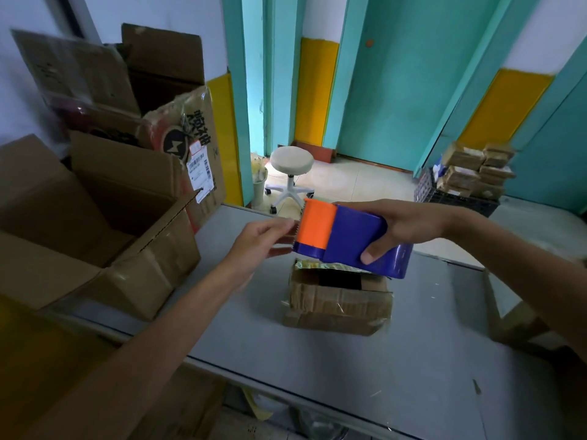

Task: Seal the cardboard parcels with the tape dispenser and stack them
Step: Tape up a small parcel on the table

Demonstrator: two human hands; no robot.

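Note:
A small worn cardboard parcel [338, 301] lies on the grey table [349, 369], its top flaps partly open with a dark gap showing. Above it my right hand [403, 228] grips a blue and orange tape dispenser [346, 238]. My left hand [263, 239] pinches the clear tape end at the dispenser's toothed orange front edge. Both hands hover over the parcel without touching it.
Large open cardboard boxes [104, 217] crowd the table's left side. A white stool [290, 173] stands on the floor beyond the table. A black crate with stacked parcels [473, 176] sits at the far right. A cardboard piece [521, 322] lies by the right edge.

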